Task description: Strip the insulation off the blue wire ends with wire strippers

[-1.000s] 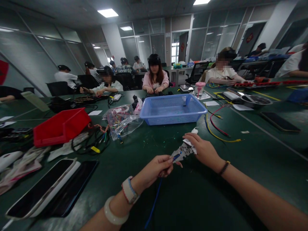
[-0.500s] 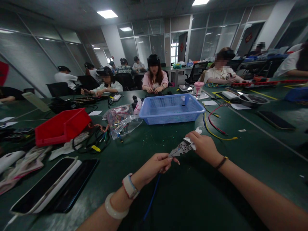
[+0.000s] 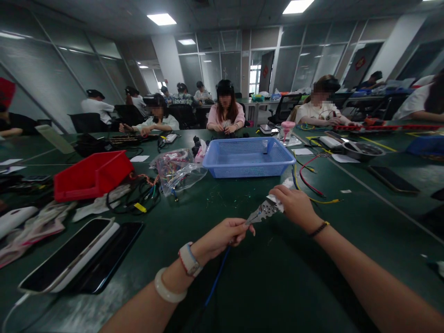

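My right hand (image 3: 294, 203) is closed around the handles of a pair of metal wire strippers (image 3: 264, 211); something white, like tissue or cloth, wraps the grip. The perforated jaws slant down to the left and meet the fingers of my left hand (image 3: 234, 232). That hand pinches a blue wire (image 3: 218, 278), which hangs below it toward the near side of the table. The wire's end is hidden by my fingers and the tool's tip. Both hands are held over the dark green table (image 3: 270, 286), in front of a blue plastic basket (image 3: 248, 171).
Left of the basket lie a clear bag of wires (image 3: 180, 173), a red bin (image 3: 93, 178), black cables (image 3: 137, 199) and phones (image 3: 69, 254). Right of it are red and yellow wires (image 3: 312, 185), a metal bowl (image 3: 364, 150) and a dark phone (image 3: 393, 179). Several people sit across the table.
The view has shifted slightly. The strippers' jaws look closer together, with their tip still at my left fingers. Both hands keep their holds.
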{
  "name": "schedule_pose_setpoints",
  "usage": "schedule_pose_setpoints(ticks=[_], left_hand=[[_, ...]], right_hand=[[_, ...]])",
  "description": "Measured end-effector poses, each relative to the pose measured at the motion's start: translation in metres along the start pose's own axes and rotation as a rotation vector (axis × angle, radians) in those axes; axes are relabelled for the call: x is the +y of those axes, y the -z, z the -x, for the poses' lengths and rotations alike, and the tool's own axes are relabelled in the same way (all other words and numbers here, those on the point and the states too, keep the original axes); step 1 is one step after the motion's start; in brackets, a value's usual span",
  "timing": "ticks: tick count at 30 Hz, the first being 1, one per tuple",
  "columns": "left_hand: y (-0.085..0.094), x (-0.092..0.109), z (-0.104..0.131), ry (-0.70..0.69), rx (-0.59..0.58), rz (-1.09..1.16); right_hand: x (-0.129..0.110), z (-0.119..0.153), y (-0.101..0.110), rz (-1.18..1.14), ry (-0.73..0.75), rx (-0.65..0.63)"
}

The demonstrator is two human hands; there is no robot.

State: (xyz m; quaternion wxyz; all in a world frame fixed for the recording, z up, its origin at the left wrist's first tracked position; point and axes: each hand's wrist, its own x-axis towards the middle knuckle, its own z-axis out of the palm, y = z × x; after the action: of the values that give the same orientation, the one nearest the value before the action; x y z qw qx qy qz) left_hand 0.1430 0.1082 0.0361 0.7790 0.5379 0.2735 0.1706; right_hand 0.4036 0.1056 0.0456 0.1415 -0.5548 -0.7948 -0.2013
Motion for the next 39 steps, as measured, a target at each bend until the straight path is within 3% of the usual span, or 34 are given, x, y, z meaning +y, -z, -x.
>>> schedule_pose_setpoints(ticks=[5,10,39], left_hand=[[0.001,0.001,0.003,0.001,-0.022,0.051],[0.001,0.002,0.003,0.008,-0.038,0.079],[0.002,0.002,0.005,0.001,0.033,0.154]], right_hand=[[-0.009,0.002,0.0,-0.173,-0.027,-0.181],[-0.012,0.004,-0.001,-0.295,-0.03,-0.234],[-0.016,0.008,-0.003,-0.249,-0.103,-0.173]])
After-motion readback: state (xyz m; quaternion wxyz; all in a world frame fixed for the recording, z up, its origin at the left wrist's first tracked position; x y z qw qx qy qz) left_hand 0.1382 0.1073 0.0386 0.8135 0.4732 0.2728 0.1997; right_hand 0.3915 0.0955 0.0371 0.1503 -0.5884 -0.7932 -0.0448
